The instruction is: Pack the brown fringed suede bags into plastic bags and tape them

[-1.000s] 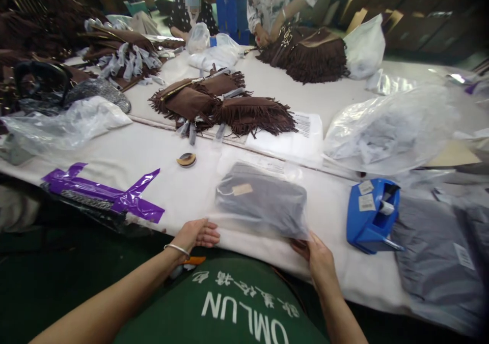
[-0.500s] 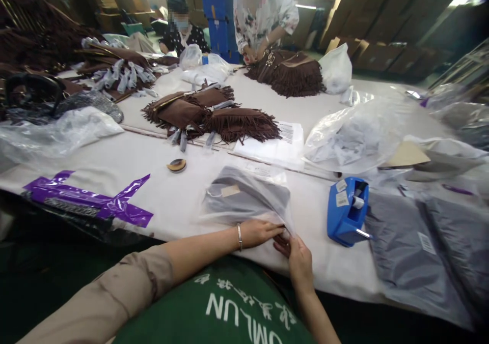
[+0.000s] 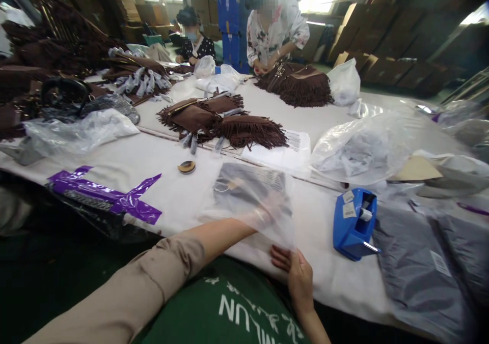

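The nearest thing is the person's right hand (image 3: 296,275), low and to the left of the blue tape holder (image 3: 355,222). Its thumb and fingers seem to pinch the open edge of a clear bag (image 3: 229,209). The bag lies on the white table (image 3: 171,196), just left of the tape holder. The left arm goes right into the bag's mouth. The left hand (image 3: 268,210) is inside, a blur behind the plastic, so I cannot tell if it is spread or closed. It is next to a dark folded cloth (image 3: 244,183) with a small tag. The cloth sits deep in the bag, a bit further back than the tape holder.

I think the bag is very light, thin and slippery. It looks floppy and could slide out of loose fingers, so the edge of the mouth is the best spot to grip. The cloth looks soft and floppy, and not easy to break. A flat hand under it, or a hold on its near fold, should work.

Right of the tape holder lie flat grey bags (image 3: 416,262). Far to its left are a purple strip (image 3: 103,196) and a small round disc (image 3: 187,167). Behind the tape holder sits a big puffy sack (image 3: 362,148) of clear plastic. Back and left of it are brown fringe bags (image 3: 237,125) beside a white paper (image 3: 282,153). Much further back, another person's hands (image 3: 263,68) touch one more fringe purse (image 3: 301,84).
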Demonstrator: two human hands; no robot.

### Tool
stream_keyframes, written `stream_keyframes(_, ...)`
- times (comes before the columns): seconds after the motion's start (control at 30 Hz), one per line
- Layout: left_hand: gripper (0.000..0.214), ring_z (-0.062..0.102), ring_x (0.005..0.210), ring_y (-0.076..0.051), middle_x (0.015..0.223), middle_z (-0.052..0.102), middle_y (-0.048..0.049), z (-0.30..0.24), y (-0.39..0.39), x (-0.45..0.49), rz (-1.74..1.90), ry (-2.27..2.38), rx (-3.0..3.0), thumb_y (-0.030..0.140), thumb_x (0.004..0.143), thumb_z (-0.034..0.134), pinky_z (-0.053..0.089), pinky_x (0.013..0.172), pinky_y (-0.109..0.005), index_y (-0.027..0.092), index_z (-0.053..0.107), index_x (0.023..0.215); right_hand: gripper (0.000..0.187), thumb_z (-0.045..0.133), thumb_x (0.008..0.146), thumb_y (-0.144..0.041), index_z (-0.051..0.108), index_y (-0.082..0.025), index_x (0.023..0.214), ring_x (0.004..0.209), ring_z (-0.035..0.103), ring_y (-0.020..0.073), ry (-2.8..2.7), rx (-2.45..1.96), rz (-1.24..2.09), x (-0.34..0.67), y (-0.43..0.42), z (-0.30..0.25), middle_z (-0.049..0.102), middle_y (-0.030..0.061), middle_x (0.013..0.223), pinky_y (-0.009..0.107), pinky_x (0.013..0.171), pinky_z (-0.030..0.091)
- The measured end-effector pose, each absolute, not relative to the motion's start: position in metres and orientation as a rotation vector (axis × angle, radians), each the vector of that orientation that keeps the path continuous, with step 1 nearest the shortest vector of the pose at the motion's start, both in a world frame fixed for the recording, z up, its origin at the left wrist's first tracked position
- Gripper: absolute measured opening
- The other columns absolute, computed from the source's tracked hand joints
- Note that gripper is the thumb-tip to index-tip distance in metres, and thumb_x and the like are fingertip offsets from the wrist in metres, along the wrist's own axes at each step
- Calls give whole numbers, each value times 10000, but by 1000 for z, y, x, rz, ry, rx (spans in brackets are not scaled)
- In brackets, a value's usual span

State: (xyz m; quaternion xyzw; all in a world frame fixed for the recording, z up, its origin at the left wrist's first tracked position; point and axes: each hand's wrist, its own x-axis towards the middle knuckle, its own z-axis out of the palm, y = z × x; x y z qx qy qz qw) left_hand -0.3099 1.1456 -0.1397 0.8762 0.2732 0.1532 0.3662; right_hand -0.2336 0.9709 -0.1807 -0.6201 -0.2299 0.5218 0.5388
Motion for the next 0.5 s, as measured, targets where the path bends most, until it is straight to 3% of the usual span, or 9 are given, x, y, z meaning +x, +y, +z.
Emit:
stream_keyframes(0.07,341,382,1281,-276,1350,466,-129,-140,1127,-345,313,569,2332,134,858,511,264,1102,-423,122,549,1196,597,367,845,-636,606,-112,1001,890,663,275,-511,-1452,1342,-235,963,-177,685,149,996,396,731,570)
stream_keyframes(0.13,376,434,1256,-209,1311,525,-66,-139,1105,-393,229,324,2392,131,839,514,301,1093,-286,187,562,1208,620,346,848,-640,619,-121,1049,907,657,277,-563,-1460,1412,-239,958,-172,672,148,1039,394,739,569)
stream_keyframes(0.2,415,398,1286,-203,1342,493,-52,-135,1090,-445,311,94,2480,135,853,474,275,1118,-321,201,518,1260,547,392,853,-599,619,-165,1097,947,645,266,-721,-1484,1384,-246,959,-168,647,121,1113,387,790,559)
stream_keyframes(0.37,473,231,1364,-271,1429,368,-88,-137,1102,-520,668,890,2675,136,894,435,217,1117,-526,199,389,1361,302,492,874,-372,623,-250,1117,1102,569,231,-1447,-1474,970,-276,998,-162,629,52,1164,416,1007,428)
stream_keyframes(0.5,339,486,1216,-191,1252,573,-61,-152,1137,-525,920,1297,2373,197,934,386,419,1035,-405,220,509,1249,292,448,901,-269,585,-248,1158,1070,590,191,-1837,-1241,844,-310,1042,-156,635,41,1151,372,967,477)
